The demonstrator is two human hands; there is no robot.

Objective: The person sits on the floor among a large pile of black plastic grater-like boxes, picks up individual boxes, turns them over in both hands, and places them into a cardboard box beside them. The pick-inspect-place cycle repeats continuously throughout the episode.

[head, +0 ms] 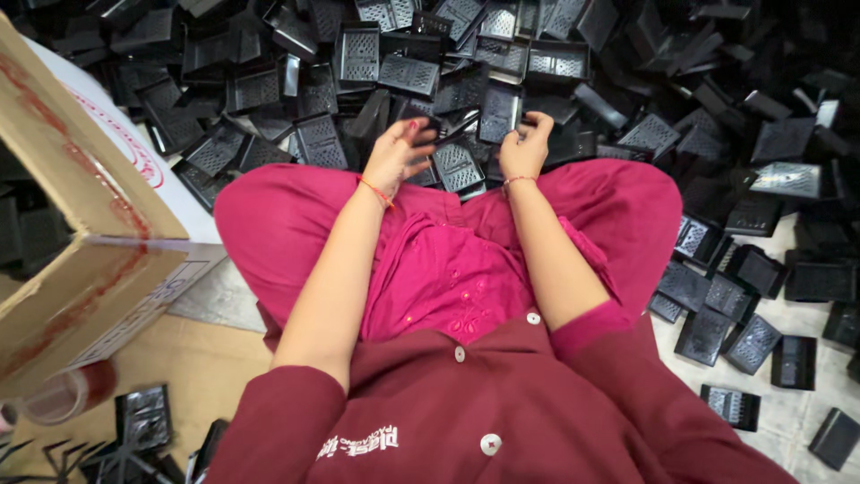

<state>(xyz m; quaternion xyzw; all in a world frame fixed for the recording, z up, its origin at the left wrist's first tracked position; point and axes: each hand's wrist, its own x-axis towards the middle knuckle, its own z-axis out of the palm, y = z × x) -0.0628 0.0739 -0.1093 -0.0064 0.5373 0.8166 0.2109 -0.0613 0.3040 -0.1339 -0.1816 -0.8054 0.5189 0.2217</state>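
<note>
Both hands grip black perforated trays: left hand (395,154) on one (457,167); right hand (527,145) on another (498,112).

Pale speckled floor (788,417), flattened cardboard sheet (193,358), open carton (81,260)

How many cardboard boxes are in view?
1. The cardboard box sits at the left edge, beside the person's knee, open and tilted, with black plastic parts visible inside. Others may lie outside the frame.

Black plastic trays (457,166) with perforated grid bottoms, bright pink trousers (278,224), maroon shirt (466,403) with white buttons, brown cardboard box (81,269) streaked red
</note>
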